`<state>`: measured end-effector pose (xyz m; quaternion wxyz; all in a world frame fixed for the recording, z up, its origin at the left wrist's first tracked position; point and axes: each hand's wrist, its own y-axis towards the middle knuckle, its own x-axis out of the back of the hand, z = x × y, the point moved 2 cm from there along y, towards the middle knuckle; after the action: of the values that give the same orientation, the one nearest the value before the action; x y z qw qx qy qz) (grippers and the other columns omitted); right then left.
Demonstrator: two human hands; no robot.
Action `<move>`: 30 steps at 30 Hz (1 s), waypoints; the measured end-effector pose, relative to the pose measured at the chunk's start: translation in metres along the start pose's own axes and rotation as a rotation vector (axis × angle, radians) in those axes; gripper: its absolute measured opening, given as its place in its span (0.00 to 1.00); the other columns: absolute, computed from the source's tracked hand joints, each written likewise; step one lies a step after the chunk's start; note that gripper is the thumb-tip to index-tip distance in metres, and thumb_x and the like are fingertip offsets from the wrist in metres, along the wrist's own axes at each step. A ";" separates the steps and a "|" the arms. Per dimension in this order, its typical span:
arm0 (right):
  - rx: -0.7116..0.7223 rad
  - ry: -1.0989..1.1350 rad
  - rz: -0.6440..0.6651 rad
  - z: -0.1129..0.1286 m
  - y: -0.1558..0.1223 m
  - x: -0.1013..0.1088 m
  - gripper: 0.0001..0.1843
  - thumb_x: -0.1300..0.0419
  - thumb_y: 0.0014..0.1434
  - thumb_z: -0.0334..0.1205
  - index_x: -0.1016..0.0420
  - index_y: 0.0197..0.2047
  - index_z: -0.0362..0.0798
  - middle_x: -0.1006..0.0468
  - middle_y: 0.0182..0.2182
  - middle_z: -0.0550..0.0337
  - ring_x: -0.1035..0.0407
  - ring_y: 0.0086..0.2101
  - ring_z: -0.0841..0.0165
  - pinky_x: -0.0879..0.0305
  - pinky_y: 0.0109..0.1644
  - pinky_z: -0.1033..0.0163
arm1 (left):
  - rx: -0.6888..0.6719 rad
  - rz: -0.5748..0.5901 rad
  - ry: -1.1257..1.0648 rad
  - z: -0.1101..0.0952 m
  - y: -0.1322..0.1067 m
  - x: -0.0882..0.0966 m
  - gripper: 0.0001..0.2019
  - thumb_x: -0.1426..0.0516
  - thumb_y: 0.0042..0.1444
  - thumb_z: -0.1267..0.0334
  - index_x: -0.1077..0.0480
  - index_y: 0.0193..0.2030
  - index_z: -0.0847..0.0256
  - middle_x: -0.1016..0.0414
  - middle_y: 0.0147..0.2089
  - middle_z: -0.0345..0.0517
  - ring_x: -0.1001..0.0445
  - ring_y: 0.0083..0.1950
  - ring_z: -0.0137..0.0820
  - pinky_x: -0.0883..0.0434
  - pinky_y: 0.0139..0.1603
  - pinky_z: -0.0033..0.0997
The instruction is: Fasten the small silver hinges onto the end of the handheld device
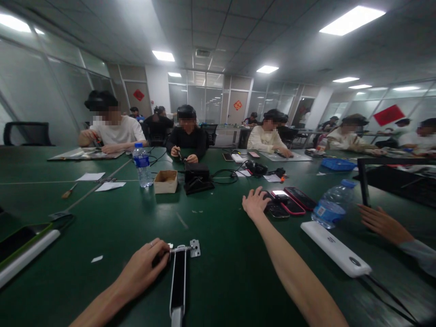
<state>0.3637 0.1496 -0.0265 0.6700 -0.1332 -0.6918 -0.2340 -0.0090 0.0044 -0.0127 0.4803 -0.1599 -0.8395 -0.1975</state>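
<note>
The fingers (159, 255) of the left hand (145, 269) are curling closed around the far end of a long black-and-silver strip (178, 284), which is lying on the green bench (221, 259) with its small metal hinge bracket (195, 248) sticking out just beside them. The fingers (263, 195) of the right hand (255, 203) are lying spread and released, touching a black phone (276, 210) beside a red-edged phone (292, 205). A water bottle (329, 208) is leaning near a white power bank (335, 249) and a co-worker's hand (381, 223).

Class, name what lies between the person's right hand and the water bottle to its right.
In the head view, several phones lie between the right hand and the water bottle, the nearest right at that hand.
</note>
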 end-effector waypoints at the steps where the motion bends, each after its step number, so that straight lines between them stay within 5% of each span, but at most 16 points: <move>1: -0.007 -0.005 -0.002 0.000 -0.001 0.001 0.32 0.59 0.64 0.48 0.48 0.65 0.39 0.63 0.66 0.36 0.59 0.60 0.42 0.58 0.55 0.32 | -0.001 -0.002 0.000 0.000 0.000 0.000 0.12 0.53 0.60 0.58 0.31 0.39 0.58 0.28 0.35 0.44 0.30 0.34 0.33 0.32 0.36 0.31; 30: -0.047 0.023 0.124 -0.006 0.008 -0.004 0.36 0.62 0.63 0.57 0.52 0.67 0.42 0.64 0.66 0.37 0.61 0.60 0.42 0.53 0.51 0.29 | -0.006 0.019 0.015 -0.008 0.002 0.006 0.13 0.54 0.59 0.58 0.30 0.38 0.59 0.29 0.34 0.45 0.30 0.34 0.33 0.32 0.35 0.31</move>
<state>0.3730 0.1538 -0.0294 0.6877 -0.1890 -0.6688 -0.2098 -0.0045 0.0026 -0.0033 0.4880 -0.1676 -0.8337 -0.1967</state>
